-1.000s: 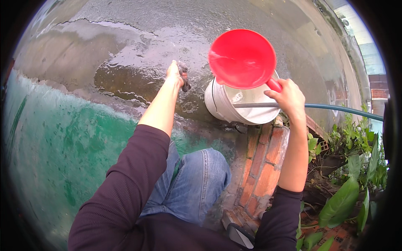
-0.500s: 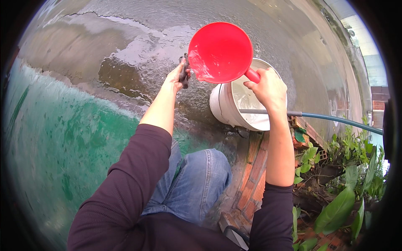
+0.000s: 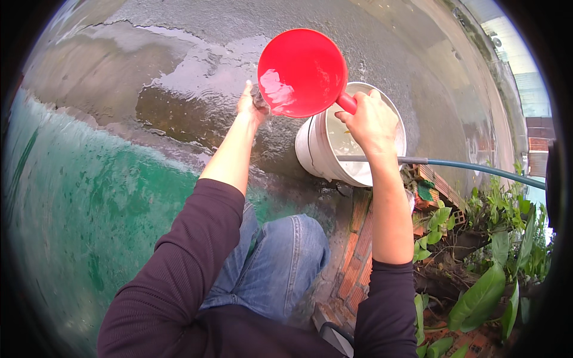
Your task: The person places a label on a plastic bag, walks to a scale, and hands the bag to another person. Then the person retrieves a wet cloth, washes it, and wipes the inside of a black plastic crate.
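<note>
My right hand (image 3: 371,122) is closed around the handle of a red water dipper (image 3: 304,71). The dipper tilts to the left, and water runs off its lower left lip. Right beside that lip is my left hand (image 3: 251,107), with its thumb pointing up. A small dark cloth (image 3: 257,95) shows in the left hand, partly hidden by the fingers and the running water. Below and to the right of the dipper stands a white bucket (image 3: 316,146), with water visible inside.
A blue-green hose (image 3: 477,169) with a grey end piece reaches into the bucket from the right. Wet grey pavement (image 3: 197,53) spreads beyond, meeting a green-painted floor (image 3: 107,197) at left. Bricks (image 3: 358,238) and leafy plants (image 3: 483,298) border the right side.
The dipper and my right hand have shifted slightly left. My left hand has turned and moved a little left, and less of the dark cloth shows now. Water keeps running from the dipper.
</note>
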`<action>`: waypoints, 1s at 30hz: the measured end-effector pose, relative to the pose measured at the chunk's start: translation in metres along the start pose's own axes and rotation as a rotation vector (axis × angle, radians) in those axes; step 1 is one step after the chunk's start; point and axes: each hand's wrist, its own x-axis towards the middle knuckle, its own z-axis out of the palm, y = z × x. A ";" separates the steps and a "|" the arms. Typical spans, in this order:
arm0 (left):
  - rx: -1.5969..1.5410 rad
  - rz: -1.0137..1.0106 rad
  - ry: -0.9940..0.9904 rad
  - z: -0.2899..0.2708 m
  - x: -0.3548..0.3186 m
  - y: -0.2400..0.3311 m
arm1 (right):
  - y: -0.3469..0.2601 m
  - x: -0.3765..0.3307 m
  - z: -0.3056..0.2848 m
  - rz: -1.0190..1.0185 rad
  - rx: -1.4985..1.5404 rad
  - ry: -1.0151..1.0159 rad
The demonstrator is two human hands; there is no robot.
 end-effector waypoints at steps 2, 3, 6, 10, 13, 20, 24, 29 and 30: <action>-0.041 -0.045 -0.030 -0.005 0.007 -0.001 | 0.002 0.000 0.003 0.009 0.009 -0.005; -0.062 -0.084 -0.017 -0.009 0.012 -0.002 | 0.002 0.000 0.003 0.013 0.014 -0.002; 0.116 -0.062 -0.242 -0.023 0.023 -0.002 | 0.003 0.000 0.003 0.015 0.010 0.025; 0.367 -0.057 -0.388 -0.030 0.015 0.003 | 0.005 0.000 0.001 0.010 -0.054 0.086; 0.286 -0.134 -0.211 -0.019 -0.005 0.007 | 0.006 0.003 0.002 -0.009 -0.064 0.154; 0.025 -0.098 -0.220 -0.016 0.002 0.001 | 0.008 0.010 0.010 -0.060 -0.091 0.284; 0.076 -0.064 -0.238 -0.009 0.004 -0.004 | 0.007 0.010 0.014 -0.103 -0.148 0.406; 0.135 0.020 -0.118 0.013 -0.012 -0.014 | 0.003 0.012 0.023 -0.141 -0.265 0.559; 0.146 0.020 -0.147 0.014 -0.014 -0.015 | 0.002 0.013 0.026 -0.145 -0.273 0.586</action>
